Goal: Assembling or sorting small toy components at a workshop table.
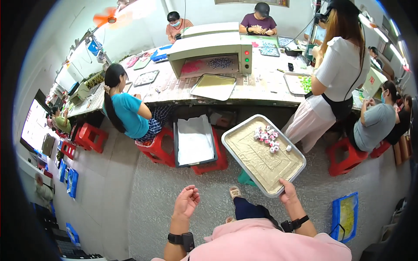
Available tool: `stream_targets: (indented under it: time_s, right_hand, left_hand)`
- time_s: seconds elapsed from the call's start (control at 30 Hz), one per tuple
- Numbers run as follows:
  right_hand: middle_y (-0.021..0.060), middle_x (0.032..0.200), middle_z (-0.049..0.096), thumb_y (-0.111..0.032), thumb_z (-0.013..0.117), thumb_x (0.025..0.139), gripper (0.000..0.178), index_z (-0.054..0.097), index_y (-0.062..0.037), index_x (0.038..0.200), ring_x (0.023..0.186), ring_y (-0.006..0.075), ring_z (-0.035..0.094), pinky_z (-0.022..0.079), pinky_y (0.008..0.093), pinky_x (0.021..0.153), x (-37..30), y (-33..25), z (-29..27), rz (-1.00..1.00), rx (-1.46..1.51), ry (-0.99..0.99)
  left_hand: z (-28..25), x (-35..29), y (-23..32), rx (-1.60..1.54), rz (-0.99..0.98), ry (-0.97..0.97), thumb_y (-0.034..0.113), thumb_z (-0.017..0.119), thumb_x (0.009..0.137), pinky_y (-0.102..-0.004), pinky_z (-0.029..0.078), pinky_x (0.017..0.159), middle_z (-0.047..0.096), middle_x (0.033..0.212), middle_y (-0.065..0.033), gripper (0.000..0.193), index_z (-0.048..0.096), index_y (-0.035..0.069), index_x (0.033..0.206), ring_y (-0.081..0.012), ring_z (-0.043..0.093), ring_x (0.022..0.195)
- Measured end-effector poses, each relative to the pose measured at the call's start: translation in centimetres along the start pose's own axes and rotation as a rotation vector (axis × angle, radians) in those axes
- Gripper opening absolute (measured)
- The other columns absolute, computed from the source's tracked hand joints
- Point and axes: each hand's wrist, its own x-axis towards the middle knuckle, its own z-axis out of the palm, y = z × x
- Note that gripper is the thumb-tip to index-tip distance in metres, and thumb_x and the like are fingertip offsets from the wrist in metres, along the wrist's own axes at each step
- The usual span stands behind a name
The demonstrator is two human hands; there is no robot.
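Note:
My right hand (288, 192) grips the near edge of a metal tray (249, 184), its thumb over the rim. The tray tilts out in front of me and is lined with tan sheeting. Toward its far right side lies a cluster of small white pieces with pink and dark markings (266, 137). One white piece (288, 148) sits apart from the others. My left hand (187, 201) is raised to the left of the tray, fingers loosely curled and apart, with nothing visible in it.
A black crate lined with white sheeting (196, 141) rests on red stools (211, 163). Beyond stands a long worktable with a box-shaped machine (209, 50) and another tray (213, 86). A seated person (128, 108) is left, a standing person (337, 61) right. A blue bin (345, 217) lies on the floor.

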Motion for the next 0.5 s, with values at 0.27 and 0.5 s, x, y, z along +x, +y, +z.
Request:
stream_targets:
  time_s: [0.27, 0.5]
  right_hand:
    - [0.0115, 0.118, 0.05, -0.002, 0.053, 0.078, 0.048, 0.038, -0.0004, 0.124, 0.103, 0.0258, 0.051, 0.043, 0.0374, 0.089, 12.1, -1.3, 2.6, -0.104, 0.122, 0.048]
    - [0.0128, 0.117, 0.049, -0.002, 0.053, 0.079, 0.047, 0.038, -0.0006, 0.124, 0.104, 0.0273, 0.05, 0.043, 0.0402, 0.089, 17.6, -2.4, 5.9, -0.121, 0.165, 0.087]
  left_hand:
    - [2.4, 6.4, 4.9, 0.029, -0.119, 0.143, 0.006, 0.051, 0.081, -0.0297, 0.049, 0.066, 0.058, 0.083, -0.0054, 0.017, 0.052, 0.007, 0.098, -0.0163, 0.056, 0.073]
    - [4.3, 12.1, 7.9, -0.003, -0.15, 0.171, 0.005, 0.051, 0.082, -0.0289, 0.049, 0.065, 0.059, 0.083, -0.0059, 0.016, 0.052, 0.006, 0.098, -0.0159, 0.056, 0.071]
